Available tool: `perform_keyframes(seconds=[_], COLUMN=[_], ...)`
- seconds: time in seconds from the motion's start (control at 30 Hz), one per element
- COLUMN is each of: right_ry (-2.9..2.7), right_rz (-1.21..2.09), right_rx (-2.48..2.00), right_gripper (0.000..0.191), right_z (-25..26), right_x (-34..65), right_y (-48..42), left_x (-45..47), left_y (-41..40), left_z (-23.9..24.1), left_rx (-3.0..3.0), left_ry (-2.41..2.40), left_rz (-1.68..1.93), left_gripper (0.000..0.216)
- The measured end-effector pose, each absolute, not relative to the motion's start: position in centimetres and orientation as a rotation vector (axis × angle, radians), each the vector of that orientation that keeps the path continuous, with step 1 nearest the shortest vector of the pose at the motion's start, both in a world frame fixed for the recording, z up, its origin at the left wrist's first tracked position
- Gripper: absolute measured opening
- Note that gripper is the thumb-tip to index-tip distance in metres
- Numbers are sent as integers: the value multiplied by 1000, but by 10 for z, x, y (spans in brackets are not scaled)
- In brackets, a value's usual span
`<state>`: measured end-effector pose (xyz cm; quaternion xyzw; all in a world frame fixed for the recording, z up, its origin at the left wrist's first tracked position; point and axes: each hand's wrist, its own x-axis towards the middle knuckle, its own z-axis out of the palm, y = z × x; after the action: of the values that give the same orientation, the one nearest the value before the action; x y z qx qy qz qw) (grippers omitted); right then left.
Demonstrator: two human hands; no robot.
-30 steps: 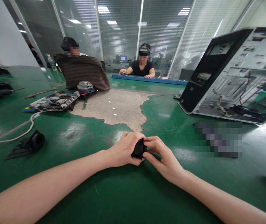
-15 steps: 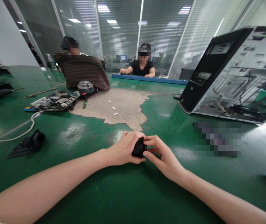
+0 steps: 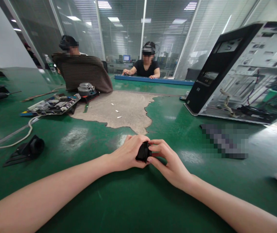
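Note:
A small black plastic part (image 3: 142, 152) is held between my two hands, just above the green tabletop (image 3: 119, 200). Its exact kind does not show. My left hand (image 3: 130, 152) wraps round it from the left, fingers over the far side and thumb along the near side. From the right, the fingertips and thumb of my right hand (image 3: 167, 158) pinch the part's right end. Much of the part is hidden by my fingers. A black bracket with a round opening (image 3: 31, 149) lies on the table to the left, apart from my hands.
At right stands an open computer case (image 3: 216, 69), with a pixelated flat object (image 3: 223, 140) before it. A circuit board (image 3: 53, 105), a fan-like part (image 3: 87, 89) and a pale cable (image 3: 30, 127) lie left. Beyond a blue strip (image 3: 153, 80) sits a person (image 3: 147, 66); another sits behind brown cloth (image 3: 82, 72).
The whole view has shifted slightly, with the scene a little further left and up. Both hands keep their hold on the black part, with almost no change in grip.

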<state>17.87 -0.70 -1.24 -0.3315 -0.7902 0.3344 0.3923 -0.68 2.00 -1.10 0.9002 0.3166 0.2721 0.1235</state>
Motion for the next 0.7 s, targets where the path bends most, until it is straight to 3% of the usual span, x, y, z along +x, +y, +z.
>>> perform_keyframes(seconds=[0.2, 0.33, 0.7], right_ry=[-1906, -1952, -1926], right_rz=[1017, 1116, 935], right_rx=[-908, -917, -827], right_gripper=[29, 25, 20], right_z=[-14, -12, -14], right_x=[176, 177, 177], right_y=[-3, -5, -5], left_x=[-6, -6, -5], left_y=[20, 20, 20], left_z=[-12, -11, -12], left_rx=[2636, 2644, 2666], left_ry=[949, 943, 932], left_rz=[786, 772, 819], left_gripper=[58, 56, 57])
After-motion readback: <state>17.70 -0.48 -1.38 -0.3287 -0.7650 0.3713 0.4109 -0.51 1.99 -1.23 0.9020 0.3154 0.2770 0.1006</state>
